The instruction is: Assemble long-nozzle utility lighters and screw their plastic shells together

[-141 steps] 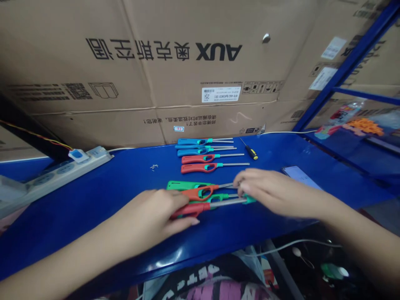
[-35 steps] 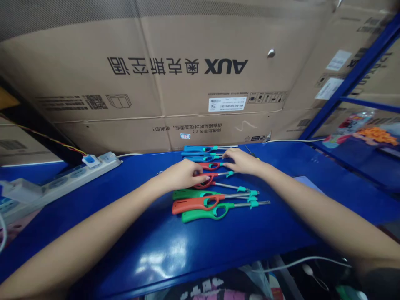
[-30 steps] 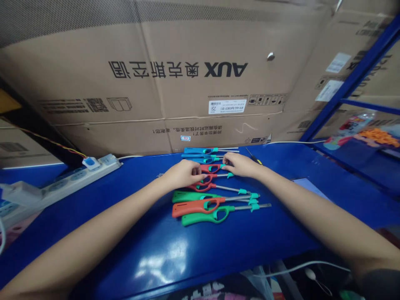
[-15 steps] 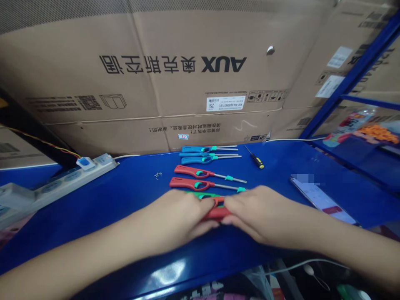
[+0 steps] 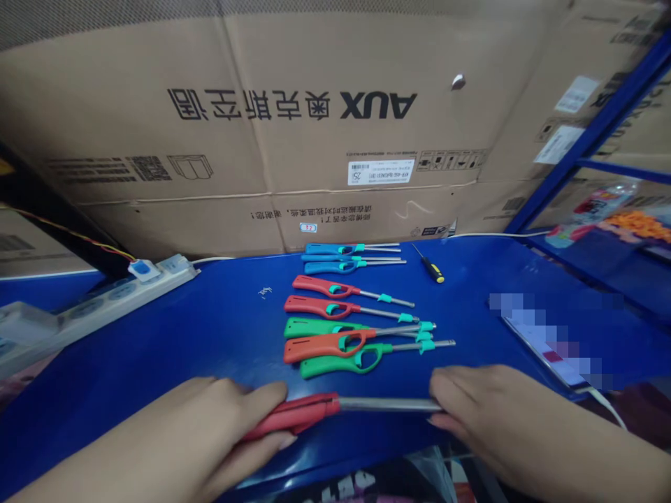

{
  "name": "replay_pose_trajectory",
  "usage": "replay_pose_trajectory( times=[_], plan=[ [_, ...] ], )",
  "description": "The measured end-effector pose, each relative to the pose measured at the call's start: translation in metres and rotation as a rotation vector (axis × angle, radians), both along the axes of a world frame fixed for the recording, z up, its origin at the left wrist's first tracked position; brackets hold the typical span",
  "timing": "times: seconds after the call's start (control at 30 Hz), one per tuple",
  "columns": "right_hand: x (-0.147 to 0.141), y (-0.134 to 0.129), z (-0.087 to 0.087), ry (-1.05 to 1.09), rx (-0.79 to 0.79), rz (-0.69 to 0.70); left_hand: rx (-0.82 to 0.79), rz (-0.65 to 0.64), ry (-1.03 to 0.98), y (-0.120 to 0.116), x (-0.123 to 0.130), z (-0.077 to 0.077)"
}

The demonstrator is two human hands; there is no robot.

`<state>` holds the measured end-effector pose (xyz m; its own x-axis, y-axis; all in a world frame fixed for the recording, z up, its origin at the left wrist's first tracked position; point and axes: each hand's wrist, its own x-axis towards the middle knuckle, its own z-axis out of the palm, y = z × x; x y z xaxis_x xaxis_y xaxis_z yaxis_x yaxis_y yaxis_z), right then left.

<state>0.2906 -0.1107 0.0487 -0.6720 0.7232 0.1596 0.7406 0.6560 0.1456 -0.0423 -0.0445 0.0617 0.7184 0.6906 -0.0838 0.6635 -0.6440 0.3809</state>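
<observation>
A red long-nosed lighter (image 5: 314, 407) is held level across the front of the blue table. My left hand (image 5: 231, 426) is closed round its red handle, and my right hand (image 5: 472, 412) pinches the far end of its metal tube; the tip is hidden in the fingers. Just beyond lie an orange lighter (image 5: 319, 346) and two green ones, the nearer green lighter (image 5: 335, 365) partly under the orange. Farther back are two red lighters, the nearer red lighter (image 5: 319, 307) and the farther red lighter (image 5: 322, 286), then several blue lighters (image 5: 335, 267).
A black and yellow screwdriver (image 5: 433, 270) lies at the back. To the right is a phone (image 5: 545, 349) with a white cable. Tiny pins (image 5: 265, 292) lie left of the lighters. A power strip (image 5: 99, 307) runs along the left, with a cardboard wall (image 5: 293, 154) behind.
The red lighter has come nearer, away from the row. My right hand has shifted right to the tube's end, my left hand left and nearer, uncovering the orange and green lighters.
</observation>
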Motion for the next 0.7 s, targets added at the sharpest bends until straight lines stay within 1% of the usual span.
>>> replay_pose_trajectory(
  times=[0.07,0.13,0.2,0.27,0.3,0.33,0.4,0.47,0.53,0.6,0.7],
  plan=[
    [0.006,0.007,0.001,0.019,-0.104,-0.011,-0.001,-0.058,0.072,0.007,-0.001,0.004],
    [0.008,0.016,0.006,0.052,-0.242,-0.025,-0.013,-0.112,0.103,0.015,0.007,0.01],
    [0.009,0.031,0.013,0.087,-0.376,-0.058,-0.06,-0.147,0.05,0.024,0.017,0.014],
    [0.012,0.053,0.017,0.12,-0.439,-0.075,-0.103,-0.169,-0.005,0.037,0.026,0.017],
    [0.014,0.067,0.018,0.138,-0.437,-0.079,-0.104,-0.165,-0.017,0.046,0.03,0.017],
    [0.016,0.083,0.017,0.161,-0.401,-0.087,-0.088,-0.157,-0.017,0.055,0.033,0.017],
    [0.021,0.121,0.011,0.251,-0.279,-0.213,-0.015,-0.15,-0.016,0.074,0.042,0.014],
    [0.023,0.159,0.002,0.277,-0.184,-0.264,0.045,-0.15,-0.021,0.094,0.053,0.009],
    [0.021,0.193,-0.011,0.282,-0.153,-0.296,0.054,-0.142,-0.056,0.112,0.065,0.003],
    [0.015,0.216,-0.023,0.266,-0.146,-0.312,0.103,-0.114,-0.09,0.127,0.075,-0.006],
    [0.006,0.232,-0.039,0.237,-0.139,-0.341,0.208,-0.095,-0.123,0.142,0.085,-0.024]
  ],
)
